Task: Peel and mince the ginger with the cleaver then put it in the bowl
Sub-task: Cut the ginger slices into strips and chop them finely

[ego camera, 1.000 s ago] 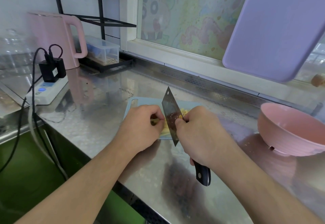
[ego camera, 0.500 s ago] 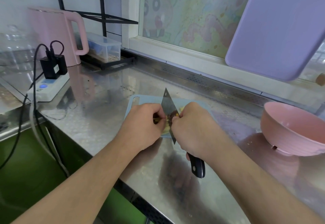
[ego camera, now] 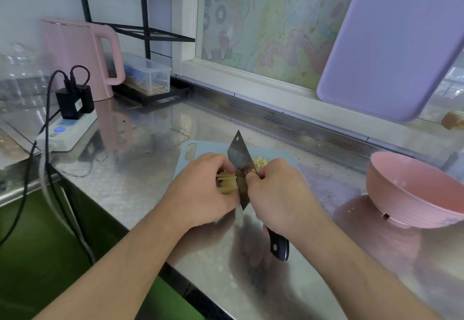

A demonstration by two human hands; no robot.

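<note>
Mincing under way on cutting board [ego camera: 187, 158]: left hand [ego camera: 200, 189] pinches ginger strips [ego camera: 227, 181]; right hand [ego camera: 276, 194] grips cleaver [ego camera: 239, 166]; minced pile [ego camera: 259, 162] beyond blade; bowl [ego camera: 411, 189] right of board, unfilled.

left hand [ego camera: 200, 189]: fingers curled, knuckles up | right hand [ego camera: 278, 194]: fist, thumb forward

I had only the one view, a wide-angle camera worn on the head. It looked forward and down across the steel table [ego camera: 140, 169] toward the window [ego camera: 263, 30] behind it. It sat close above the hands, both forearms running in from the bottom edge. The wide lens bent the straight lines near the frame's sides.
</note>
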